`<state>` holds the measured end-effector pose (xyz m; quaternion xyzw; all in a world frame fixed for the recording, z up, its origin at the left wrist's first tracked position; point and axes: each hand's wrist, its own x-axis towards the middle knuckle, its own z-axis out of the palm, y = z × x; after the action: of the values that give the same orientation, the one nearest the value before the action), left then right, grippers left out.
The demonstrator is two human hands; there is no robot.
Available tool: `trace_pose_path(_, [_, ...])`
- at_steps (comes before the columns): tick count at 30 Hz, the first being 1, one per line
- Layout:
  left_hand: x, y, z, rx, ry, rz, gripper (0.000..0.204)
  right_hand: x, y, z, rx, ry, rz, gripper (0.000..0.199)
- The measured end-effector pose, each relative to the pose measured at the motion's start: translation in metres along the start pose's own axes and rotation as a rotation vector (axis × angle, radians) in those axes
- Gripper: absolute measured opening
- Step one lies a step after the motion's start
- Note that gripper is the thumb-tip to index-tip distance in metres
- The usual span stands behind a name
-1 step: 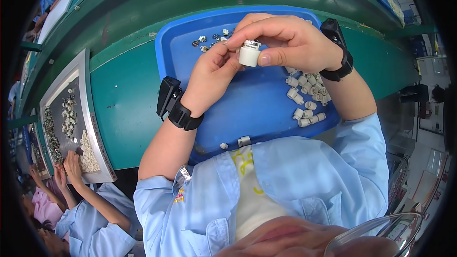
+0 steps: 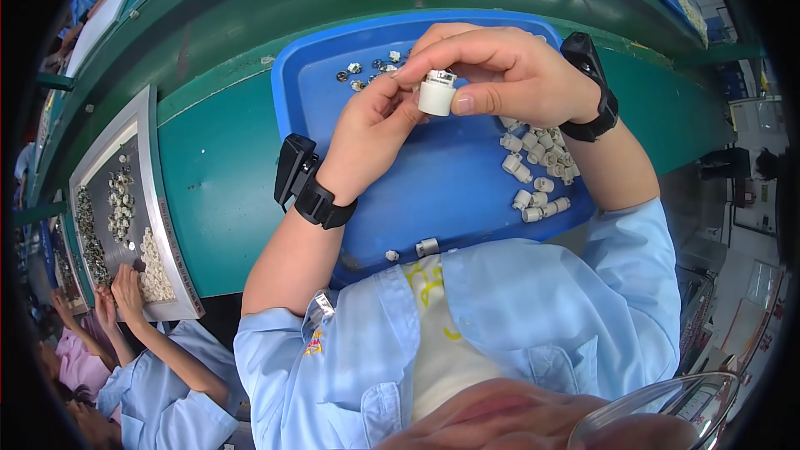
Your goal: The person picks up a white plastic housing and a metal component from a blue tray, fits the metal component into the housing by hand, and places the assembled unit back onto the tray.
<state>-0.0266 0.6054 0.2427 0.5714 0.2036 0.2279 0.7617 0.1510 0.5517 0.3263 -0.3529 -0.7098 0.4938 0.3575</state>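
Between my two hands, over the blue tray (image 2: 462, 187), is a small white cylindrical part (image 2: 436, 101) with a shiny, clear-looking upper end. My right hand (image 2: 521, 75) pinches it from the right, the thumb on its side and the index finger arched above. From the left, the closed fingers of my left hand (image 2: 371, 127) press against its other side; some fingertips are hidden behind it. White cylindrical pieces (image 2: 542, 150) of similar shape lie heaped at the tray's right. Small black and white metal-fitted parts (image 2: 357, 69) are scattered at its far left.
A grey cylinder (image 2: 427, 247) and a small white piece (image 2: 392, 256) rest near the tray's front edge. The tray stands on a green bench (image 2: 217, 179). To the left, co-workers' hands (image 2: 125, 292) work at a metal-framed board (image 2: 154, 200) with rows of small parts.
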Motion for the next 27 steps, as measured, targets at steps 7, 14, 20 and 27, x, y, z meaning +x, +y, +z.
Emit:
trace_pose_path(7, [0.003, -0.002, -0.001, -0.018, -0.023, 0.055, 0.019, 0.002, 0.0, -0.005, 0.014, -0.003, 0.016, 0.034])
trace_pose_path(14, [0.002, 0.004, 0.004, -0.071, 0.006, 0.006, 0.018, -0.002, 0.004, -0.005, 0.109, -0.009, 0.013, 0.035])
trace_pose_path(20, [-0.002, 0.007, 0.006, 0.007, -0.018, 0.025, 0.018, -0.025, 0.0, 0.006, 0.282, 0.064, 0.125, 0.034])
trace_pose_path(27, [0.001, -0.003, -0.002, 0.077, -0.039, -0.009, 0.017, -0.085, -0.019, 0.048, 0.145, 0.354, 0.428, 0.029])
